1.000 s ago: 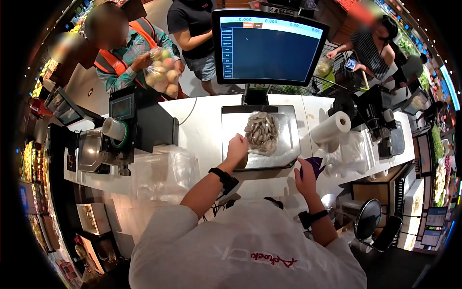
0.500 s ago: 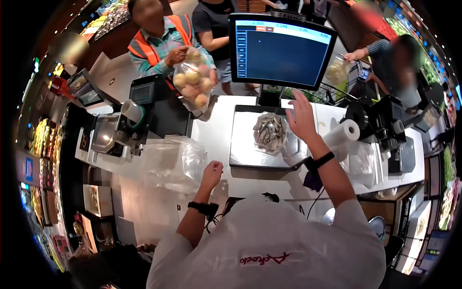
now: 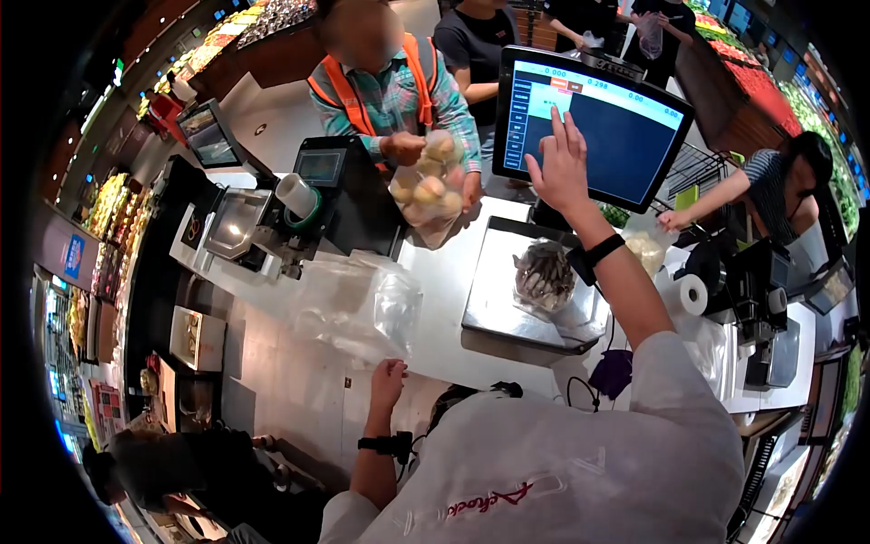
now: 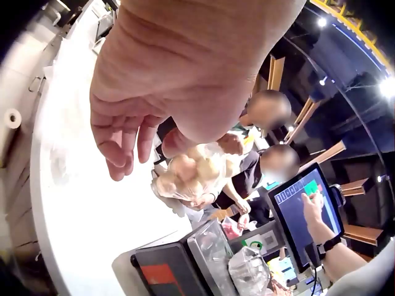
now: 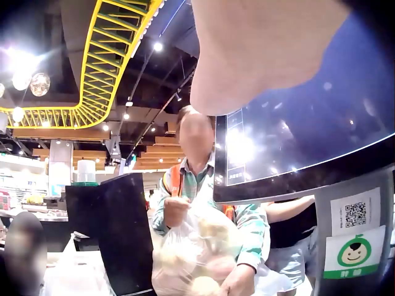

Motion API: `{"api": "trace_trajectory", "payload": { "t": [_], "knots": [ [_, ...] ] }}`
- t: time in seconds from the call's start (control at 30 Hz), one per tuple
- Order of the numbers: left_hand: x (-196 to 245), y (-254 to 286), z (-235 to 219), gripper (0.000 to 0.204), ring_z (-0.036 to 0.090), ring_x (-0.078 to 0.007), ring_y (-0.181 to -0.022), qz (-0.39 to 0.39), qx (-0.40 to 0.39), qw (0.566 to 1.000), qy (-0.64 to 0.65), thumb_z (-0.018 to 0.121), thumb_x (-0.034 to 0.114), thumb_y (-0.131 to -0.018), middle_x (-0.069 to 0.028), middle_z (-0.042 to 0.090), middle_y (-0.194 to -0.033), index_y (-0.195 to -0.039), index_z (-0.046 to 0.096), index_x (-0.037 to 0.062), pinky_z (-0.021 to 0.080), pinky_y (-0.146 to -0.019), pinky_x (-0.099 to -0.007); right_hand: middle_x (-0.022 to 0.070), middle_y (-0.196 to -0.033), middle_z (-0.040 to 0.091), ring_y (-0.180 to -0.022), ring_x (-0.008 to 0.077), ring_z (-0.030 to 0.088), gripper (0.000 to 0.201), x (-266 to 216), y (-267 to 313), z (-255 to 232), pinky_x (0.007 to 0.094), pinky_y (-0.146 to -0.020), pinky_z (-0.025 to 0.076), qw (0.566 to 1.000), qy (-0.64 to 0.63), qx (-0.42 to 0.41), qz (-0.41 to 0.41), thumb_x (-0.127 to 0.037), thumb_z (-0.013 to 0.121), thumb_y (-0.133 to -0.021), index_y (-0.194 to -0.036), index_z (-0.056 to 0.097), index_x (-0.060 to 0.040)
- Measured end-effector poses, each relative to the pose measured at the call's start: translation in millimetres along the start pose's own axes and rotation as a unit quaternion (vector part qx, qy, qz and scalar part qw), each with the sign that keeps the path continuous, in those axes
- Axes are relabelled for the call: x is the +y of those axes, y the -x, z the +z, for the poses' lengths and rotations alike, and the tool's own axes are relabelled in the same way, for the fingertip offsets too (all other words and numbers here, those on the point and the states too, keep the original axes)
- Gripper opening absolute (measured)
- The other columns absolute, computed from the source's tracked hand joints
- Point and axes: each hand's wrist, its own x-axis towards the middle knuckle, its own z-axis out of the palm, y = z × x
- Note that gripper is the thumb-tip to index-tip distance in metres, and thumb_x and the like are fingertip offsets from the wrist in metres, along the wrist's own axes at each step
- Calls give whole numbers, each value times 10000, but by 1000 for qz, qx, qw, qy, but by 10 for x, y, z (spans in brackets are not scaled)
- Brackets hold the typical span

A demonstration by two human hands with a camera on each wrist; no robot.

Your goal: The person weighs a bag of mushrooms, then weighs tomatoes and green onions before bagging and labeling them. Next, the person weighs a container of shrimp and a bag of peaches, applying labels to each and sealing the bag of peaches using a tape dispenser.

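My right hand (image 3: pixel 564 172) is raised to the touchscreen (image 3: pixel 625 150), its index and middle fingers extended at the upper left of the display, near a pale tile. In the right wrist view only the heel of that hand shows in front of the screen; its fingers are hidden. Below the screen, a clear plastic bag of grey-brown pieces (image 3: pixel 544 276) lies on the scale's metal plate (image 3: pixel 498 304). My left hand (image 3: pixel 388 383) hangs near the counter's front edge, fingers loosely bent and holding nothing. Beside it on the counter are clear plastic bags (image 3: pixel 358 304).
Across the counter (image 3: pixel 444 313), a person in an orange vest (image 3: pixel 426 86) holds a bag of round fruit (image 3: pixel 430 195). Another weighing machine (image 3: pixel 317 181) stands left. On the right are a bag roll (image 3: pixel 691 295), a purple cloth-like item (image 3: pixel 612 374) and a person's outstretched arm (image 3: pixel 716 201).
My right hand has left the purple item, passed over the scale and reached the screen. My left hand has drawn back from the bag. The display now reads 0.298 and shows a pale tile.
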Motion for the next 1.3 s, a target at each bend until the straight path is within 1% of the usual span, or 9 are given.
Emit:
{"api": "trace_trajectory", "payload": {
  "t": [0.53, 0.67, 0.73, 0.93, 1.03, 1.17, 1.23, 1.27, 1.3],
  "knots": [
    [76, -209, -59, 248, 698, -174, -855, -15, -30, 999, 20, 565, 218, -966, -93, 708, -991, -1104, 616, 19, 531, -639, -295, 215, -1572, 272, -1487, 343, 163, 281, 5, -148, 94, 464, -1181, 140, 998, 59, -14, -1, -306, 694, -853, -914, 547, -75],
    [110, -337, -121, 252, 698, -172, -862, 11, -46, 999, -9, 564, 225, -967, -88, 708, -982, -1096, 619, 16, 529, -649, -291, 205, -1573, 274, -1479, 345, 180, 263, -37, -35, -107, 462, -1176, 143, 998, 47, 27, 11, -281, 698, -855, -913, 543, -76],
    [175, -418, -121, 253, 698, -170, -866, 11, -66, 998, -18, 562, 227, -969, -85, 708, -978, -1092, 620, 14, 528, -654, -291, 201, -1570, 278, -1464, 348, 203, 243, -22, 86, -420, 470, -1165, 158, 997, 30, 71, 30, -245, 692, -860, -925, 532, -74],
    [339, -732, -2, 252, 697, -173, -868, 25, -144, 988, -48, 557, 232, -975, -82, 704, -990, -1092, 617, 17, 519, -657, -284, 235, -1524, 367, -1410, 401, 306, 218, 132, 1203, -1224, 479, -1135, 190, 990, 28, 102, 98, -143, 662, -862, -965, 494, -51],
    [440, -868, 96, 250, 690, -176, -879, 39, -199, 977, -71, 554, 231, -984, -89, 698, -1018, -1099, 608, 16, 511, -666, -288, 229, -1522, 374, -1402, 416, 317, 227, 25, 2053, -1552, 497, -1125, 206, 978, 58, 44, 196, -98, 649, -858, -1023, 505, -41],
    [586, -967, 283, 275, 686, -180, -879, 44, -256, 960, -99, 567, 278, -988, -98, 698, -1048, -1087, 613, 26, 501, -678, -284, 197, -1225, 612, -1128, 371, 572, 144, -207, 3152, -1706, 426, -971, 426, 937, -5, 41, 347, -89, 611, -900, -1025, 599, -19],
    [630, -989, 362, 268, 686, -173, -878, 42, -281, 953, -110, 562, 273, -992, -96, 699, -1049, -1088, 613, 28, 496, -674, -278, 165, -989, 670, -918, 336, 639, 108, -376, 3611, -1656, 385, -824, 499, 870, -52, -13, 489, -101, 616, -909, -973, 658, -25],
    [667, -971, 393, 259, 684, -162, -873, 46, -290, 948, -119, 556, 265, -995, -93, 699, -1049, -1088, 614, 30, 492, -670, -272, 142, -915, 681, -866, 317, 651, 112, -369, 3891, -1554, 391, -765, 513, 894, -5, -30, 446, -122, 618, -913, -942, 676, -31],
    [704, -952, 423, 256, 683, -160, -872, 44, -299, 945, -128, 555, 262, -996, -92, 699, -1048, -1088, 614, 30, 492, -672, -271, 143, -896, 686, -868, 327, 654, 140, -427, 3991, -1538, 404, -749, 515, 888, -12, -73, 454, -153, 617, -916, -963, 683, -39]
  ]
}}
